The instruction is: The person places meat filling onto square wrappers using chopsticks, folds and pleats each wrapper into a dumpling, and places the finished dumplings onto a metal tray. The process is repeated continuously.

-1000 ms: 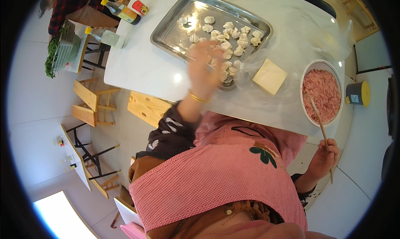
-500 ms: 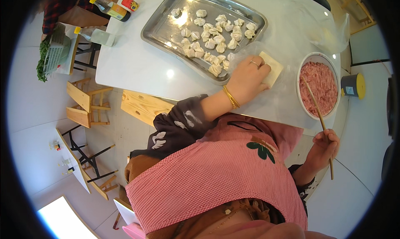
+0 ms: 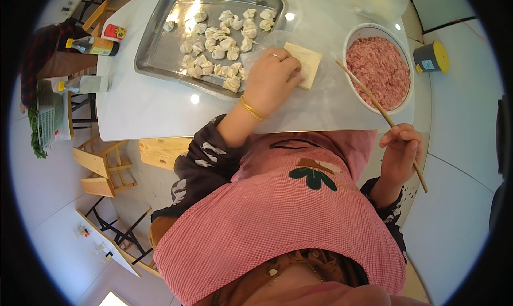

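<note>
A stack of pale square wrappers (image 3: 310,63) is touched by the left hand (image 3: 275,76), while a wooden stick (image 3: 377,104) is gripped in the right hand (image 3: 402,150).
The left fingers are bent over the stack's near left part (whether a sheet is pinched cannot be told, as the tips are partly hidden); the stick is clasped between the right thumb and fingers, its tip held by the left rim of a white bowl (image 3: 377,30) filled with minced meat (image 3: 380,68). The stack is set on the white table (image 3: 141,111), between the bowl and a metal tray (image 3: 159,45), in which folded dumplings (image 3: 219,52) are clustered mostly toward the right and near sides.
</note>
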Motion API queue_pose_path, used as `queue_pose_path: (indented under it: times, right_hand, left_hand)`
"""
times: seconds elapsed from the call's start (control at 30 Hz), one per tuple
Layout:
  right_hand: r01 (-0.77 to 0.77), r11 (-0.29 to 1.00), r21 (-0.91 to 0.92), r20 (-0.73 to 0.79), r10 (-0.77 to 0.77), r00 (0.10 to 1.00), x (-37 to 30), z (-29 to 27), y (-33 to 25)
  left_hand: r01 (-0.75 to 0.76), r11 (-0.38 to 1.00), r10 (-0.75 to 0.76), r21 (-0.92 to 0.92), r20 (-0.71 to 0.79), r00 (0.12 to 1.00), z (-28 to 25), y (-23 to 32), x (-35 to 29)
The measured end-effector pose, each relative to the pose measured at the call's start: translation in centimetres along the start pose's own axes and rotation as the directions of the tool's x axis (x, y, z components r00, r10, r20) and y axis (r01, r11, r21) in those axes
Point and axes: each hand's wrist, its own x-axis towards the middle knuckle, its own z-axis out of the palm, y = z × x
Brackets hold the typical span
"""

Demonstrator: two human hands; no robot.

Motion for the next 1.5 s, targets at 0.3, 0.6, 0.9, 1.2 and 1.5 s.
queue_pose_path:
  times: [0.3, 0.6, 0.9, 1.2, 1.5]
  right_hand:
    - [0.026, 1.000, 0.004, 0.000, -0.026, 1.000, 0.4, 0.1, -0.2]
    - [0.025, 1.000, -0.002, 0.019, -0.025, 0.999, 0.8, 0.6, -0.1]
    - [0.029, 1.000, -0.007, 0.009, -0.029, 1.000, 0.9, 1.0, 0.0]
    - [0.121, 0.885, -0.449, 0.143, -0.062, 0.988, 2.5, 3.1, -0.8]
    - [0.055, 0.878, -0.476, 0.132, 0.010, 0.991, 3.6, 5.8, -1.3]
  left_hand:
    - [0.074, 0.996, -0.074, -0.046, 0.006, 0.997, 0.1, 0.5, 0.0]
    - [0.038, 0.998, -0.037, -0.057, 0.024, 0.999, -0.7, 0.0, 0.2]
    - [0.033, 0.998, -0.034, -0.045, -0.035, 0.999, -0.5, 0.3, 0.2]
    - [0.391, 0.063, -0.386, -0.918, 0.339, 0.858, -4.7, 6.1, -0.5]
    - [0.397, -0.482, -0.053, -0.781, 0.478, 0.877, -2.7, 10.0, -1.1]
